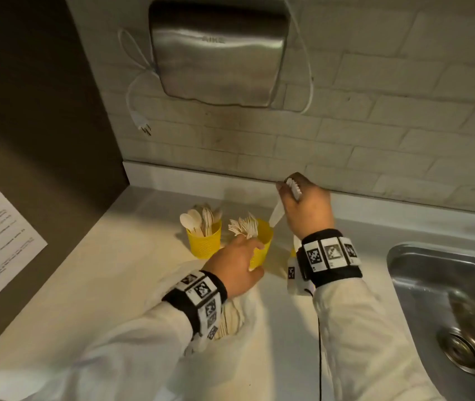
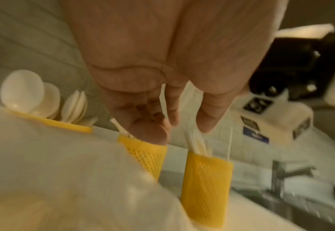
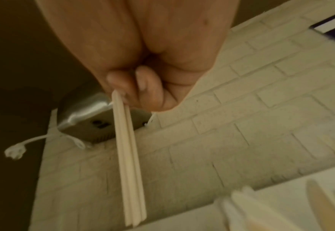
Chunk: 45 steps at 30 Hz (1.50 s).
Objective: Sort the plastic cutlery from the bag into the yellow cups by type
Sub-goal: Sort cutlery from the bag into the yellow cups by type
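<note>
Head view puts the plastic cutlery in several places at once. A small bundle of white knives (image 1: 277,211) is pinched in the right hand (image 1: 305,208), handles up by the fingertips and blades pointing down toward the counter (image 1: 114,256) — the right wrist view shows the same bundle (image 3: 129,156) as thin stacked edges hanging below the curled fingers (image 3: 142,87). The left hand (image 1: 237,266) reaches to the middle yellow cup (image 1: 262,247), which holds white forks (image 1: 245,225); its thumb lies against the cup's side and a finger rests over the rim. In the left wrist view the fingers (image 2: 208,115) hang nearly straight above the cups, gripping nothing that can be made out.

To the left of that cup stands another yellow cup (image 1: 204,243) filled with spoons (image 1: 194,219). A third yellow cup (image 2: 207,187), holding a few white pieces, shows only in the left wrist view — in the head view the right wrist hides it. The translucent bag (image 1: 239,316) lies on the counter under the left forearm, with more pale cutlery inside.

Beyond these, a steel sink (image 1: 433,285) sits at the right, and a metal hand dryer (image 1: 216,53) with a dangling white plug (image 1: 143,127) hangs on the brick-tile wall.
</note>
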### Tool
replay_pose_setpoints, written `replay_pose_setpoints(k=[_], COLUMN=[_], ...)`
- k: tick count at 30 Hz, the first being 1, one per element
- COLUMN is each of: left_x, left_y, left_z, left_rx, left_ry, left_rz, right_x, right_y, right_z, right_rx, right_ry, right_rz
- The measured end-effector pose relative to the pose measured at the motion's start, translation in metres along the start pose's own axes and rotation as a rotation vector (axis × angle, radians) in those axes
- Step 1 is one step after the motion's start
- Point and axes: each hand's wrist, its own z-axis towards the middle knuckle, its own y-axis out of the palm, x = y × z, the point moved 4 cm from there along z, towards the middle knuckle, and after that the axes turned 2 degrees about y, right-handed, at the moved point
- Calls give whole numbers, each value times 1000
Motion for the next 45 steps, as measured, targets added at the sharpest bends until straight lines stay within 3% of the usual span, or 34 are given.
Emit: replay_pose_setpoints(k=[4,8,15,21,23,26,29,33,38,41,45], left_x=[0,-11,-19,-14,-12,-16,-26,-56,-84,-90,-96], left_y=[20,25,22,5,-13,-41,-57,-46,-13,8,28], left_z=[7,13,22,18,10,-9,-35,-77,-122,-137,-144], left_rx=[85,167,137,73,74,149,179,-9,-284,-326,-303], left_ry=[26,-10,27,36,15,-84,-186,-308,-422,-468,-536], left_rz=[339,455,364,316,260,97,-162,-239,-68,-28,74], right_x=[12,16,28,18,9,-11,-36,-60,-53,-33,-9], right_y=[36,59,80,72,60,38,23,33,82,109,124], right_z=[-5,-7,-19,-26,-27,-32,-47,-83,-142,-168,-182], right_rx=[-99,-209,-447,-446,-383,-259,-256,-497,-864,-993,-990], right_ry=[30,78,207,171,157,89,6,-49,15,108,261], right_rz=[-68,-125,-315,-321,-283,-236,-128,-52,-197,-408,-551])
